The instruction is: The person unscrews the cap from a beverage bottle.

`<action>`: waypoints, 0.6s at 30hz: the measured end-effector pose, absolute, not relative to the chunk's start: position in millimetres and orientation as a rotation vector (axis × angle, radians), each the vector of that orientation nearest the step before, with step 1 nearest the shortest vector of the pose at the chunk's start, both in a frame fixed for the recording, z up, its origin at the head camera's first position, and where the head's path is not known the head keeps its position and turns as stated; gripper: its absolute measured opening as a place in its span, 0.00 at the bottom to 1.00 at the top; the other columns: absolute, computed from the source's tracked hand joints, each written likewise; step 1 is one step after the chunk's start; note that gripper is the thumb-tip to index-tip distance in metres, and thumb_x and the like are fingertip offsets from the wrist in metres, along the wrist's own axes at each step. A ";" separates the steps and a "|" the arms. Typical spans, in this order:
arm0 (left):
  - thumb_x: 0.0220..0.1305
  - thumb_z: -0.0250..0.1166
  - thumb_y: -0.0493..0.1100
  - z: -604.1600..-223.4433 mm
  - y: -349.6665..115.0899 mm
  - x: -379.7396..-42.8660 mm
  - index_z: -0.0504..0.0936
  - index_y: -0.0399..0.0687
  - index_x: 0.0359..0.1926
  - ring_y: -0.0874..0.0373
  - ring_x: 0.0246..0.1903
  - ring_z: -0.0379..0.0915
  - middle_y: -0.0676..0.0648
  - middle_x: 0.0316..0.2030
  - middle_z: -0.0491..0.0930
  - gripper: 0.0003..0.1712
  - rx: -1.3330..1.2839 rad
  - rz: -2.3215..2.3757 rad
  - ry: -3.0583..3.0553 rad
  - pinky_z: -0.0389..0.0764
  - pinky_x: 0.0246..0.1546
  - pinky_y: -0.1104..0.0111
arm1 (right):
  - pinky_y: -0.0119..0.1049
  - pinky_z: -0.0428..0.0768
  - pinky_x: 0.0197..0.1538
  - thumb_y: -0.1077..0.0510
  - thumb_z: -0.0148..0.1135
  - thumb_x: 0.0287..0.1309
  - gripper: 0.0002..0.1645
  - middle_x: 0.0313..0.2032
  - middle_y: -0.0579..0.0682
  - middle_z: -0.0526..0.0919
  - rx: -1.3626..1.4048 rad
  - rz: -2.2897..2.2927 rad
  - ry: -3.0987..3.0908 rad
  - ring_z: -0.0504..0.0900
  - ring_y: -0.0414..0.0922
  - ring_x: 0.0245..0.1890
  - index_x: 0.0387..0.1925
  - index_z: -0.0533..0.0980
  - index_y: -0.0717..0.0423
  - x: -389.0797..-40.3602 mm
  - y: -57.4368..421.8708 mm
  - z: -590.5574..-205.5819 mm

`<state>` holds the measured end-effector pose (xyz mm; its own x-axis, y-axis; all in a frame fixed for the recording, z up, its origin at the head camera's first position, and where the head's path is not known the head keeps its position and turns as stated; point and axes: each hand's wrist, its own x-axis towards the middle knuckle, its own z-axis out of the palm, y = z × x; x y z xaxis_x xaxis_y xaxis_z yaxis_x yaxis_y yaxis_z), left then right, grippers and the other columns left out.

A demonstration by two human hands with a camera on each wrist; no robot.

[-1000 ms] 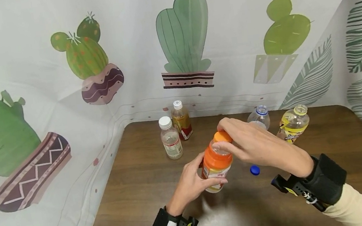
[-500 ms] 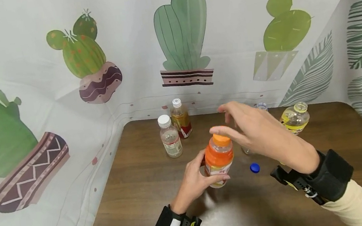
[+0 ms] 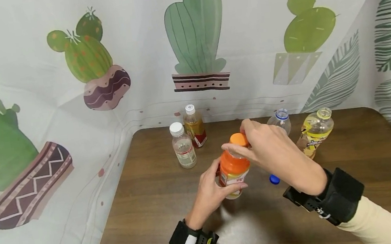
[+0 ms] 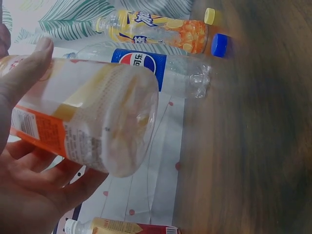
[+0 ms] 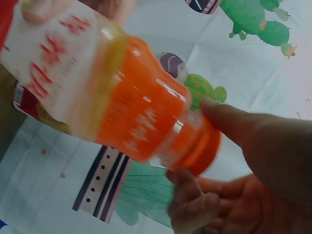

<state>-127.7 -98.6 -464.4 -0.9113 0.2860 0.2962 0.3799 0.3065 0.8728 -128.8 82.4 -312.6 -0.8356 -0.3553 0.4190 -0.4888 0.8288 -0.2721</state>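
My left hand (image 3: 209,193) grips the body of a plastic drink bottle (image 3: 234,168) with an orange and white label. In the left wrist view the bottle's base (image 4: 131,122) shows, held tilted off the table. On its neck sits an orange cap (image 3: 238,139). My right hand (image 3: 273,149) pinches this cap: the right wrist view has the thumb (image 5: 229,119) on one side of it and curled fingers (image 5: 192,200) on the other. Some of those fingers are hidden behind the hand in the head view.
Behind on the left stand a clear bottle (image 3: 184,152) with a white cap and an amber drink bottle (image 3: 195,130). To the right are an uncapped clear bottle (image 3: 283,121) and an uncapped yellow-labelled bottle (image 3: 315,131). A blue cap (image 3: 274,179) and a yellow cap (image 4: 209,16) lie on the table.
Half a second ago my right hand's fingers were lifted and spread over the orange cap. Now they have come back down around it. My left hand keeps its grip on the bottle.
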 end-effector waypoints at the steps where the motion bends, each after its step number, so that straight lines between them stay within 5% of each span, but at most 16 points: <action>1: 0.48 0.79 0.54 -464.2 -98.2 -127.8 0.69 0.61 0.65 0.62 0.48 0.79 0.55 0.53 0.81 0.43 -0.623 -1.678 -2.463 0.82 0.50 0.61 | 0.31 0.67 0.19 0.37 0.66 0.59 0.28 0.19 0.45 0.69 0.605 0.549 -2.657 0.67 0.40 0.14 0.28 0.69 0.55 -128.8 81.9 -313.9; 7: 0.48 0.79 0.56 -460.9 -96.7 -129.1 0.70 0.61 0.64 0.63 0.46 0.79 0.56 0.52 0.82 0.43 -0.594 -1.648 -2.449 0.82 0.49 0.62 | 0.31 0.69 0.20 0.39 0.66 0.61 0.26 0.21 0.48 0.70 0.528 0.650 -2.671 0.68 0.41 0.16 0.29 0.69 0.57 -130.6 80.7 -314.3; 18: 0.47 0.80 0.54 -460.4 -98.5 -127.2 0.71 0.65 0.64 0.63 0.46 0.79 0.59 0.50 0.82 0.42 -0.608 -1.673 -2.435 0.81 0.48 0.64 | 0.30 0.64 0.22 0.45 0.70 0.58 0.21 0.24 0.44 0.66 0.792 0.694 -2.535 0.65 0.39 0.21 0.31 0.69 0.54 -135.2 87.1 -317.6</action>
<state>-127.2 -98.5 -460.4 -0.9113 0.2546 0.3235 0.3933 0.3063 0.8669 -135.2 87.1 -317.6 -0.7623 -0.4143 0.4973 -0.6099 0.7170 -0.3375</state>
